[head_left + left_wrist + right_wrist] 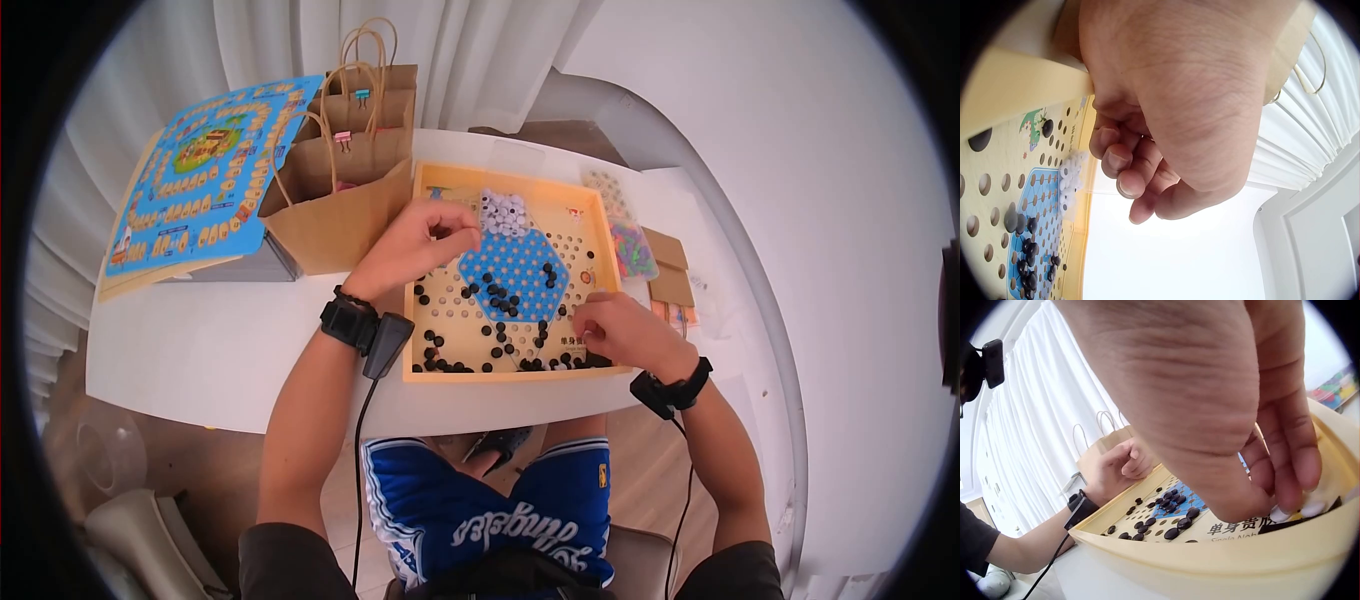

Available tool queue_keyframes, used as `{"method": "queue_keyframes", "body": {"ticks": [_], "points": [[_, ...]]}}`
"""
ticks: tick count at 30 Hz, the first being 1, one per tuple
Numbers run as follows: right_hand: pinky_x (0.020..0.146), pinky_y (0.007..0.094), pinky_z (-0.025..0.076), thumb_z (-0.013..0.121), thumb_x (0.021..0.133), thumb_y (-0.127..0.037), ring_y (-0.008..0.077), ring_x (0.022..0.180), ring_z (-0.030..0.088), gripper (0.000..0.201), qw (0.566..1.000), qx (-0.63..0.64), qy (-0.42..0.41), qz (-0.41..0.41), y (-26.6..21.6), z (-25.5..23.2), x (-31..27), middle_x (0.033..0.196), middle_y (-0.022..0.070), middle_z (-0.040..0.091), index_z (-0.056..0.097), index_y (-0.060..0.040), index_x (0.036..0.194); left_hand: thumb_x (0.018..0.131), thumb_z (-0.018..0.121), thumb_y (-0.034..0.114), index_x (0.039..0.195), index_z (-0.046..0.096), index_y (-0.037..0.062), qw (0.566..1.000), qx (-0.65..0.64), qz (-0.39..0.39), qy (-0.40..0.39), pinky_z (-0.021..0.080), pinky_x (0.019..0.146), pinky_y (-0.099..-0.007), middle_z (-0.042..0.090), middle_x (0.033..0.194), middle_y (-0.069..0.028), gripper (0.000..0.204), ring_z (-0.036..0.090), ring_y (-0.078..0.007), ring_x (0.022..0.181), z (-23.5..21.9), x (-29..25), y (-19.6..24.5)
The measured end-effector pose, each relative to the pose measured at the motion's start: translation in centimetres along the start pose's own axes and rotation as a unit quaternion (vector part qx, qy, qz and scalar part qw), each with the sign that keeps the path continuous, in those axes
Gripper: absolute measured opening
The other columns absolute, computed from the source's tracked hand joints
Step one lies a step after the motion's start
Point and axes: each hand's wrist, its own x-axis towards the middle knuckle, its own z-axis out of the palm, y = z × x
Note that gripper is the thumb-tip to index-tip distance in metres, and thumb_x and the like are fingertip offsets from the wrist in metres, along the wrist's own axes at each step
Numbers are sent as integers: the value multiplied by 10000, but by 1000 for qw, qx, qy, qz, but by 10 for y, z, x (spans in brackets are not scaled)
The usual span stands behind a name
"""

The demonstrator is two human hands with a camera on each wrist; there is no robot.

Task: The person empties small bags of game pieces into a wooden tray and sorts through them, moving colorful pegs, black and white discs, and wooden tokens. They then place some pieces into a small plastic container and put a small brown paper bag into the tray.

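Note:
A yellow-framed wooden game board (590, 200) with rows of holes and a blue hexagon (545, 265) lies on the white table. Black round pieces (498, 292) are scattered on the hexagon and along the near edge. White pieces (505, 213) are heaped at the far side. My left hand (435, 240) hovers over the board's left rim, fingers loosely curled, nothing visible in them. My right hand (630, 330) reaches down into the near right corner. In the right wrist view its fingertips are right at white pieces (1313, 509); I cannot tell whether it pinches one.
Brown paper bags (340, 220) with clips stand left of the board, beside a blue printed game board (200, 185) on a box. On the right lie a bag of colourful pieces (632, 248) and a brown paper packet (668, 265). White curtains hang behind.

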Motion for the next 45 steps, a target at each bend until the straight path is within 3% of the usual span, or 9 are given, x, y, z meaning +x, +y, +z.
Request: {"method": "queue_keyframes", "body": {"ticks": [10,12,20,29,32,37,39,42,45], "points": [[745,391,551,699,843,-6,318,819,694,82,1000,12,-3,17,4,-18,-3,881,136,699,719,-11,922,977,679,135,894,703,25,1000,-11,20,16,376,587,-218,570,715,71,140,482,-13,666,1,2,-4],[752,389,554,702,844,-9,317,828,699,89,1000,5,-4,12,2,-20,-4,881,138,703,728,-15,928,989,637,103,885,685,30,1000,-4,-6,0,429,612,-207,631,813,47,135,518,-12,699,0,1,-1],[800,402,562,719,838,-26,331,868,711,101,997,-50,-40,50,-8,-13,-3,895,145,711,745,-25,935,985,630,96,880,681,31,1000,3,10,1,446,609,-213,654,837,38,133,521,-16,699,-1,2,-4],[777,393,556,719,825,-20,325,832,699,77,999,-44,-23,-9,1,-7,6,867,148,702,730,-14,901,988,646,104,883,697,33,1000,-7,10,1,435,624,-206,664,844,38,136,533,-15,716,-1,2,-7],[735,363,553,725,830,-21,291,778,692,55,998,-20,-64,-7,0,-18,18,819,126,689,727,-12,885,987,652,104,887,701,32,1000,0,22,8,429,625,-204,661,840,41,132,536,-15,722,-1,3,-10],[711,326,556,738,845,-28,196,742,702,71,995,42,52,-75,15,-33,64,825,99,722,730,-16,915,969,676,114,888,710,22,1000,-10,21,16,401,617,-211,601,741,58,127,510,-20,686,3,2,-3],[741,316,565,730,864,-33,184,787,717,74,993,96,73,5,-7,-53,85,853,86,742,731,-19,937,970,675,114,886,708,22,999,-3,28,22,394,610,-212,602,743,57,129,509,-17,686,3,2,-2],[766,323,574,709,888,-38,193,819,724,70,974,163,155,-25,-3,-52,123,877,81,742,735,-22,952,972,670,115,885,707,19,1000,-11,17,14,388,603,-212,605,747,55,135,506,-14,681,2,3,-3],[783,333,578,717,872,-29,204,853,724,91,970,59,219,-87,-2,-39,141,920,87,738,737,-27,961,985,638,85,884,685,22,1000,-5,14,7,419,621,-207,649,830,41,128,532,-16,716,-1,2,-5]]}}
